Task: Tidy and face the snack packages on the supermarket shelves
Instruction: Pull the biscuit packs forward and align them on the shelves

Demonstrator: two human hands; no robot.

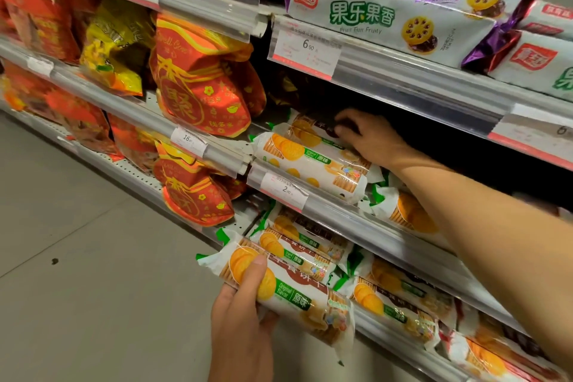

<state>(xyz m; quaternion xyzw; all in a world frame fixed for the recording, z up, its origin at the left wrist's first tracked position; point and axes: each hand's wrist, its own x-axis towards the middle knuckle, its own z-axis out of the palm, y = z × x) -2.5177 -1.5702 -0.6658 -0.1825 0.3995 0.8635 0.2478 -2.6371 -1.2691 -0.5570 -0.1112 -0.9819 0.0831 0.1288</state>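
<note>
My left hand [245, 316] grips a white biscuit roll [297, 298] with orange biscuit pictures and a green label, held out in front of the lower shelf. My right hand [369, 136] reaches into the middle shelf, fingers curled over a biscuit roll [313, 130] lying behind the front roll [310, 164]; whether it grips that roll I cannot tell. More of the same rolls [400, 295] lie in rows on the lower shelf. Another roll [406, 211] lies under my right forearm.
Red and yellow snack bags [201, 84] fill the shelves to the left. White and purple biscuit packs [387, 12] stand on the top shelf. Clear price rails with tags [305, 53] edge each shelf. Grey floor tiles [77, 242] lie at the lower left.
</note>
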